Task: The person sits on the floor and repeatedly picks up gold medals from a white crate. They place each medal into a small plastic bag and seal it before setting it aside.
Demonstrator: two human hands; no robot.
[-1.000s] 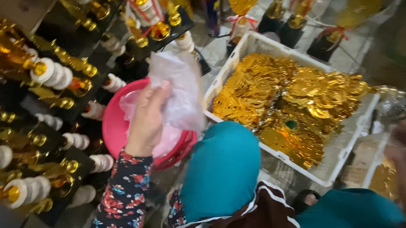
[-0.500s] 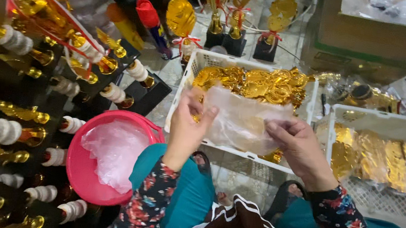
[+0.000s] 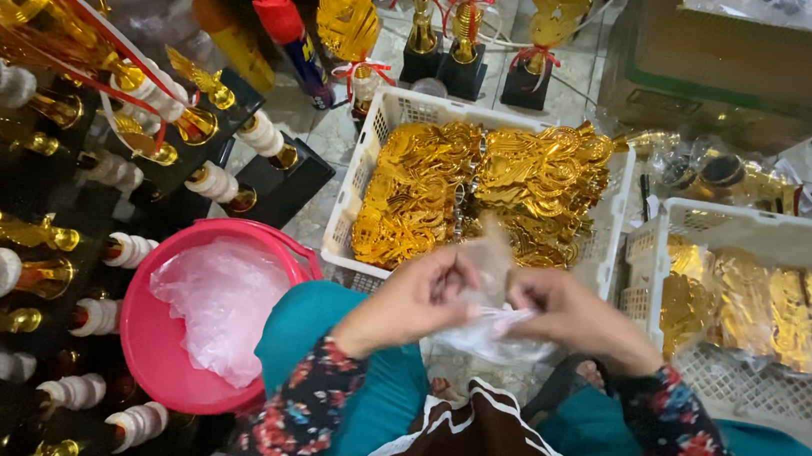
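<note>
Both my hands meet in front of my knees, pinching a crumpled clear plastic bag (image 3: 491,327). My left hand (image 3: 416,297) grips its left side and my right hand (image 3: 568,313) its right side, with a flap of the bag sticking up between them. Just beyond them stands a white plastic crate (image 3: 364,168) heaped with gold trophy ornaments (image 3: 490,192). A pink bucket (image 3: 151,357) holding more clear plastic bags (image 3: 212,303) sits by my left knee.
Rows of gold-and-white trophies on black bases (image 3: 36,209) lie packed along the left. A second white crate (image 3: 761,391) with bagged gold pieces stands at the right. Upright trophies (image 3: 447,31) and a cardboard box (image 3: 753,79) are at the back.
One second ago my left hand held a bag over the pink bucket. Both hands then spread it before the crate, and now they have drawn closer to my body, bunching it.
</note>
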